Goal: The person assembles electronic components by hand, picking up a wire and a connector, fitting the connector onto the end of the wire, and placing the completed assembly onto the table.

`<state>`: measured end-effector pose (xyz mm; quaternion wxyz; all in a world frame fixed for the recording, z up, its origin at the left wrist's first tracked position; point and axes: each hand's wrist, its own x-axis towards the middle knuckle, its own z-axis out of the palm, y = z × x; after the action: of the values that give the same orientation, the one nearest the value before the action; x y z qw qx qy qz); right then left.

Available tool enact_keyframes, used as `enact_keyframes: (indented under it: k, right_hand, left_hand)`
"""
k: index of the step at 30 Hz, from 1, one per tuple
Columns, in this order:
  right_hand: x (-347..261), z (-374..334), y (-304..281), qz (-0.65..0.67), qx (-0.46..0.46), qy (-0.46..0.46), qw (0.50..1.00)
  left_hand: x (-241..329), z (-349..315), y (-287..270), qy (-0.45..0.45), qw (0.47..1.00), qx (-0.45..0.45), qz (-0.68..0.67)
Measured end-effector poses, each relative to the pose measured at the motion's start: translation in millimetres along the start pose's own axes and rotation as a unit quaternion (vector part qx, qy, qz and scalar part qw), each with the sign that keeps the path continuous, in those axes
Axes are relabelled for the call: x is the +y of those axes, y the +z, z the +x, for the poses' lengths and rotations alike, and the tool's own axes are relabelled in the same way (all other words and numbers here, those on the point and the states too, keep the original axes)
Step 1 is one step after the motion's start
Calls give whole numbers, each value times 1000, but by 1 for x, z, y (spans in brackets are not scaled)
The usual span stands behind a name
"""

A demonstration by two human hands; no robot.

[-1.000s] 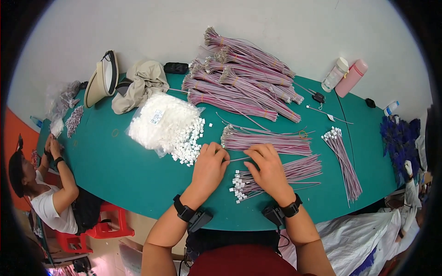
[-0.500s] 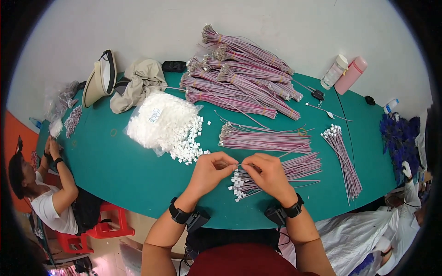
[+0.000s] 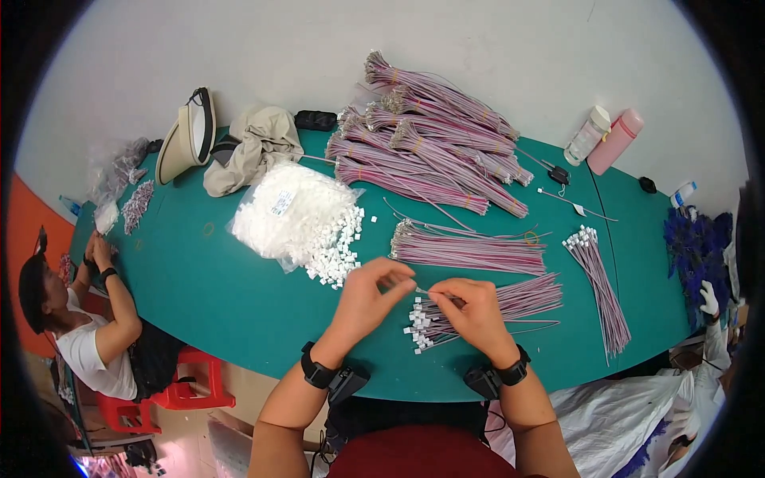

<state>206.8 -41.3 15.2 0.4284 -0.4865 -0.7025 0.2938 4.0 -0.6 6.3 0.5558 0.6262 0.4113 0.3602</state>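
Observation:
My right hand point(image 3: 472, 309) pinches a thin wire point(image 3: 423, 291) near its end, between thumb and forefinger. Just left of that tip is my left hand point(image 3: 368, 298), its thumb and forefinger slightly parted and a little blurred; nothing shows clearly between them. Beneath my right hand lies a spread of pink and grey wires point(image 3: 530, 296) with white connector housings point(image 3: 417, 327) on their left ends. Beyond it rests another wire bundle point(image 3: 470, 245) with bare metal terminals. Loose white housings point(image 3: 336, 256) spill from a clear plastic bag point(image 3: 275, 209) on the left.
Tied wire bundles point(image 3: 430, 151) are heaped at the back of the green table point(image 3: 239, 319). A housed bundle point(image 3: 599, 291) lies right, below a clear bottle point(image 3: 587, 135) and a pink bottle point(image 3: 617, 142). A visor point(image 3: 185, 135) and cloth hat point(image 3: 255, 147) sit back left; a co-worker point(image 3: 92, 342) sits left.
My left thumb and forefinger have parted and drawn slightly away from the wire tip, which my right hand still pinches. The whole view has shifted a little.

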Motion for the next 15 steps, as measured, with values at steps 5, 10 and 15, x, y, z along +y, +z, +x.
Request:
enact_keyframes:
  k: [5,10,15]
  right_hand:
    - [1,-1,1,-23,5,10,1000]
    - [-2,0,3,-35,-10,-4,999]
    - [-5,-2,3,3,-12,26,1000]
  left_hand:
    - [-2,2,-30,135,872,186,433]
    - [-3,2,-31,111,863,170,463]
    - [-5,3,-28,109,872,146,454]
